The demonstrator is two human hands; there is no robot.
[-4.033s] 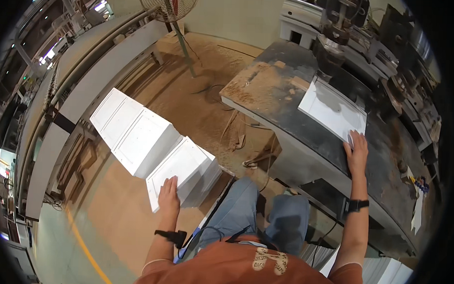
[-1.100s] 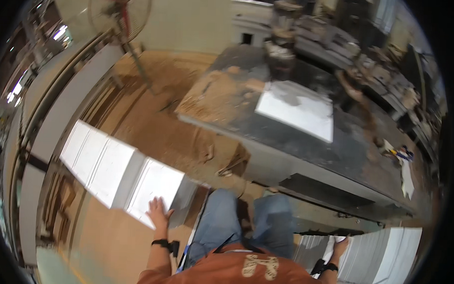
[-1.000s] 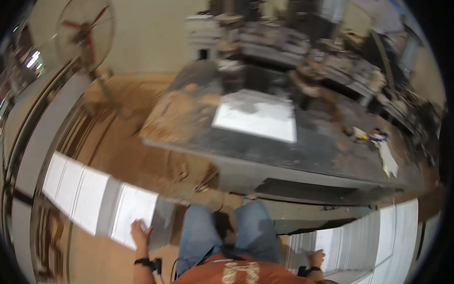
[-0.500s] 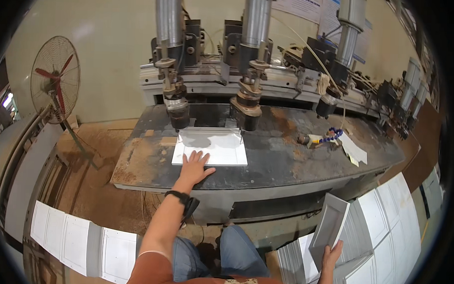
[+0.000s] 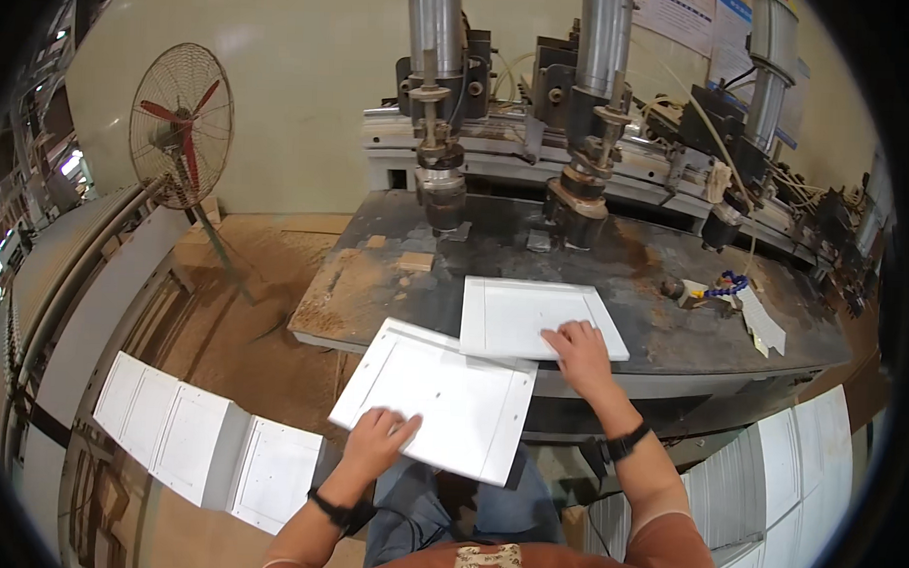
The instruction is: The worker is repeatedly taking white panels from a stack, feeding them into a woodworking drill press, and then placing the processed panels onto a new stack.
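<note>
A white rectangular cabinet-door panel (image 5: 460,409) with small dark holes near its ends lies tilted over my lap, past the bench's front edge. My left hand (image 5: 377,444) grips its near left edge, thumb on top. A second white panel (image 5: 524,314) with framing lines rests on the dark machine bench (image 5: 384,282). On that panel's near right part lies my right hand (image 5: 584,361), fingers on its top face and thumb apart. The first panel's far right corner meets or overlaps the second panel's near left edge. Both spindle heads (image 5: 443,199) hang behind the panels.
White panels (image 5: 184,430) are stacked at the lower left, more panels (image 5: 768,475) at the lower right. A fan with red blades (image 5: 183,124) stands at left. Sawdust and wood scraps (image 5: 415,262) litter the bench; a blue jointed hose (image 5: 725,285) lies at its right.
My left hand has drawn the panel from under the spindle heads toward my lap. My right hand has brought another panel from the right-hand stack onto the bench. The view has shifted left.
</note>
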